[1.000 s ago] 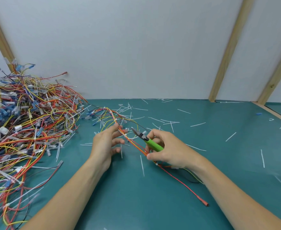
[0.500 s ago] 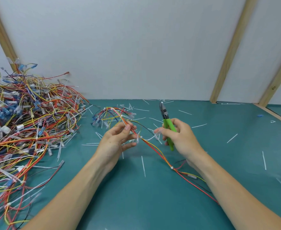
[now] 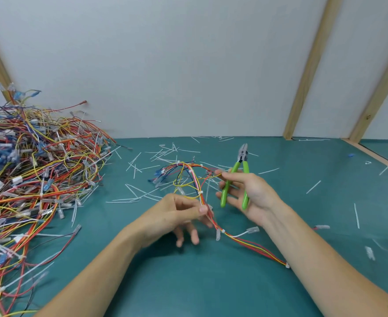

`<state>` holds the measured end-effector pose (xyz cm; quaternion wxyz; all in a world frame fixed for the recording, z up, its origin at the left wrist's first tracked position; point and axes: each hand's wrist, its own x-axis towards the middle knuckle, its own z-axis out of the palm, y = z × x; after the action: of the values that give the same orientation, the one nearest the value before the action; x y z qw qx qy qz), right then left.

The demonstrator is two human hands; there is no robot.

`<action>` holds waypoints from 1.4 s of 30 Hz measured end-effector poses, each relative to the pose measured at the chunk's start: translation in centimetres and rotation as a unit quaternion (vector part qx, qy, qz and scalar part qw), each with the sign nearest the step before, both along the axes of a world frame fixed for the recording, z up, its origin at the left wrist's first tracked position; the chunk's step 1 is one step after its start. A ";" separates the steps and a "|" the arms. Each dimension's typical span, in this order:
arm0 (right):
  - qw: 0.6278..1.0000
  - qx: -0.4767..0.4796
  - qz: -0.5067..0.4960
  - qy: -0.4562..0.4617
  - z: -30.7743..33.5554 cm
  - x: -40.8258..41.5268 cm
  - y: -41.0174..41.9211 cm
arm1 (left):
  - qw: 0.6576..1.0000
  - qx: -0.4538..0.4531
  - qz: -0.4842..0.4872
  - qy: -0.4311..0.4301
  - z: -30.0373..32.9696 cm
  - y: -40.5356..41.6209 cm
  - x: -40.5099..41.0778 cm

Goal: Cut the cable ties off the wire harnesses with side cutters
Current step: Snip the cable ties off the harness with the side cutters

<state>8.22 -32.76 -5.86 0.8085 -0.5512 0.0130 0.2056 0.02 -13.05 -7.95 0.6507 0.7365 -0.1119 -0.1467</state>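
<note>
The left hand (image 3: 177, 213) pinches a wire harness (image 3: 202, 195) between thumb and forefinger, its other fingers loosely spread above the worktop (image 3: 188, 282). The harness arches up from that grip toward the right hand (image 3: 248, 195), and trails back across the worktop under the right forearm. The right hand holds green-handled side cutters (image 3: 238, 177), tips pointing up and away, handles spread, while its fingertips pinch a yellow wire. Cut cable ties (image 3: 138, 165) litter the worktop; a big wire pile (image 3: 32, 175) lies left.

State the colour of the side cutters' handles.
Bright green, on the side cutters held in the right hand; head view.
</note>
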 end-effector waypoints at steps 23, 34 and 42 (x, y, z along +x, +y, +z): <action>0.936 -0.149 -0.044 -0.316 -0.6 -2.5 2.4 | 0.780 0.482 0.192 -0.350 0.6 0.2 0.5; 0.936 -0.143 -0.011 -0.320 -0.9 -3.1 3.1 | 0.757 0.499 0.358 -0.224 0.9 0.8 0.4; 0.946 -0.128 -0.029 -0.297 -0.7 -2.2 2.1 | 0.818 0.417 0.260 -0.298 1.2 0.3 0.4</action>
<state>6.01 -30.70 -6.52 0.7042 -0.6853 -0.1857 0.0054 0.42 -12.78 -6.80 0.2301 0.9470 -0.0328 0.2218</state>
